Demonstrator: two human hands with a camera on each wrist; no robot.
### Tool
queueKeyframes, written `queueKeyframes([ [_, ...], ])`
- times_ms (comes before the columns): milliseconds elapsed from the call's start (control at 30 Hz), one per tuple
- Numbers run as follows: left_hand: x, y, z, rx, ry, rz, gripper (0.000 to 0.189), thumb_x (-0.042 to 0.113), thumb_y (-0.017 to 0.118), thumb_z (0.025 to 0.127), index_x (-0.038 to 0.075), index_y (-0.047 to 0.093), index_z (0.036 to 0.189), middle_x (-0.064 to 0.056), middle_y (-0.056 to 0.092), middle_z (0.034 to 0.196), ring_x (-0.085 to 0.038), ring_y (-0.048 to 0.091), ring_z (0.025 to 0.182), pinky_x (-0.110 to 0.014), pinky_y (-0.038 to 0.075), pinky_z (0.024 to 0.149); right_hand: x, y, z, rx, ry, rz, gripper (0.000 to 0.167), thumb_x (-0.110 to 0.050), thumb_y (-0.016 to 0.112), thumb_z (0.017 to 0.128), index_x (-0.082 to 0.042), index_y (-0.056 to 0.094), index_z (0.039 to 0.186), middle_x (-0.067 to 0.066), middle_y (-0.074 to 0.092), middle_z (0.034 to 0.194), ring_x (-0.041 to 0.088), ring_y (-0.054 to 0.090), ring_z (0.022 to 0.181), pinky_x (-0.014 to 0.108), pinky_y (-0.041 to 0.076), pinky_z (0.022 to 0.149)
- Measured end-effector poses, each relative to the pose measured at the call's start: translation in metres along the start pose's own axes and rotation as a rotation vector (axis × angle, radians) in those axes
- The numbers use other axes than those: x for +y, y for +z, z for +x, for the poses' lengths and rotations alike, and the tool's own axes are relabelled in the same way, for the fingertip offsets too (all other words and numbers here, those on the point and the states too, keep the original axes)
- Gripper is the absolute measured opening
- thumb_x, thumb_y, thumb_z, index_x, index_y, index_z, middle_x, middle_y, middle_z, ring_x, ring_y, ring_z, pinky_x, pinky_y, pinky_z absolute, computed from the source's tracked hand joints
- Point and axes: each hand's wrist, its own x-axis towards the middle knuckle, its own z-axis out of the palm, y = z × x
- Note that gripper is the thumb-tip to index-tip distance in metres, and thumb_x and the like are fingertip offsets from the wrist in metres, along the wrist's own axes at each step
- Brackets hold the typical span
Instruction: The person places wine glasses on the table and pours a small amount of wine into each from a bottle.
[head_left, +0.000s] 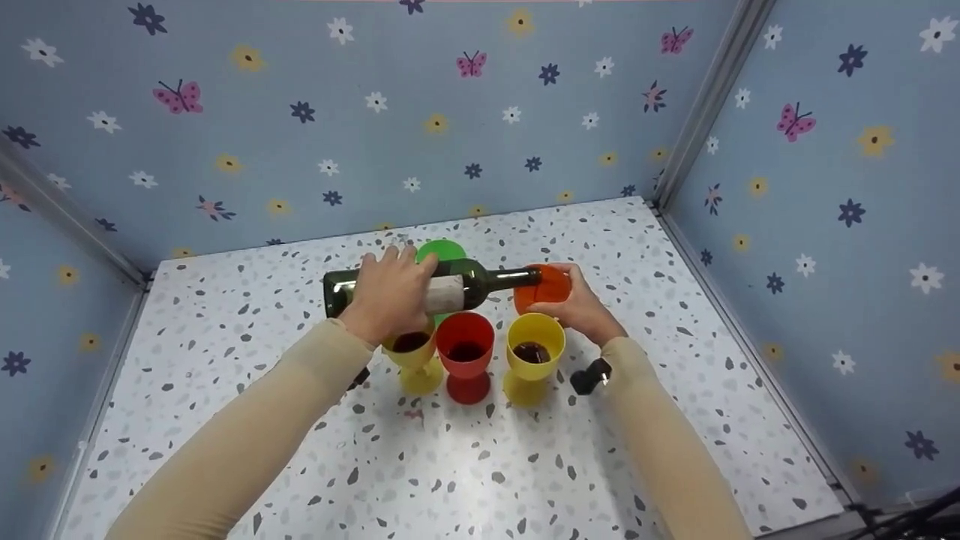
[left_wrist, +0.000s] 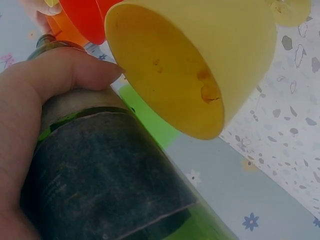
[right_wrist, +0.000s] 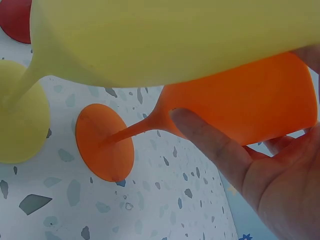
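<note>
My left hand (head_left: 394,292) grips a dark green wine bottle (head_left: 476,285) round its body. The bottle lies nearly level, its neck pointing right and its mouth at the rim of an orange goblet (head_left: 555,286). Around that goblet's bowl (right_wrist: 240,107) is my right hand (head_left: 586,309), with the fingers on the far side. Nearer to me stand a left yellow goblet (head_left: 421,375), a red goblet (head_left: 469,386) and a right yellow goblet (head_left: 526,386), each with dark liquid inside. Behind the bottle, a green goblet (head_left: 441,249) is partly hidden. Liquid flow at the bottle's mouth cannot be made out.
A white speckled tabletop (head_left: 480,465) bears everything. Blue flowered panels (head_left: 420,157) close it in at the back and sides, with a grey metal rail (head_left: 750,367) along the right edge.
</note>
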Motion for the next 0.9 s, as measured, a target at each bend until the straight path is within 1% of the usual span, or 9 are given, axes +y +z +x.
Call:
queueKeyframes([
  [300, 0.0015, -0.0036, 0.002, 0.004, 0.015, 0.015, 0.074, 0.035, 0.083, 0.067, 0.011, 0.052, 0.13, -0.019, 0.058, 0.121, -0.04, 0.054, 0.107, -0.06, 0.046, 0.086, -0.0002, -0.0001, 0.0005, 0.005, -0.002, -0.002, 0.087, -0.033, 0.087, 0.075, -0.03, 0.032, 0.143, 0.002, 0.059, 0.129, 0.026, 0.056, 0.114, 0.047, 0.049, 0.087],
  [433, 0.0027, -0.0034, 0.0036, -0.006, 0.019, 0.027, 0.075, 0.033, 0.084, 0.066, 0.011, 0.052, 0.131, -0.019, 0.058, 0.123, -0.04, 0.053, 0.109, -0.061, 0.045, 0.088, 0.0006, 0.0001, 0.0002, 0.008, -0.008, -0.004, 0.087, -0.032, 0.087, 0.075, -0.029, 0.032, 0.142, 0.003, 0.058, 0.13, 0.027, 0.056, 0.114, 0.046, 0.049, 0.086],
  [633, 0.0029, -0.0029, 0.0049, -0.014, 0.02, 0.024, 0.074, 0.031, 0.084, 0.067, 0.011, 0.052, 0.131, -0.02, 0.057, 0.125, -0.042, 0.053, 0.111, -0.064, 0.043, 0.091, 0.0006, 0.0003, -0.0013, 0.004, -0.019, -0.002, 0.085, -0.031, 0.086, 0.077, -0.03, 0.032, 0.143, 0.003, 0.059, 0.131, 0.027, 0.055, 0.115, 0.048, 0.047, 0.089],
  [900, 0.0029, -0.0034, 0.0057, 0.002, 0.032, 0.028, 0.077, 0.028, 0.085, 0.063, 0.01, 0.053, 0.13, -0.019, 0.058, 0.121, -0.04, 0.054, 0.109, -0.063, 0.044, 0.09, 0.0011, 0.0, -0.0006, 0.01, -0.01, -0.006, 0.085, -0.031, 0.085, 0.078, -0.029, 0.03, 0.144, 0.003, 0.057, 0.132, 0.028, 0.053, 0.116, 0.048, 0.046, 0.087],
])
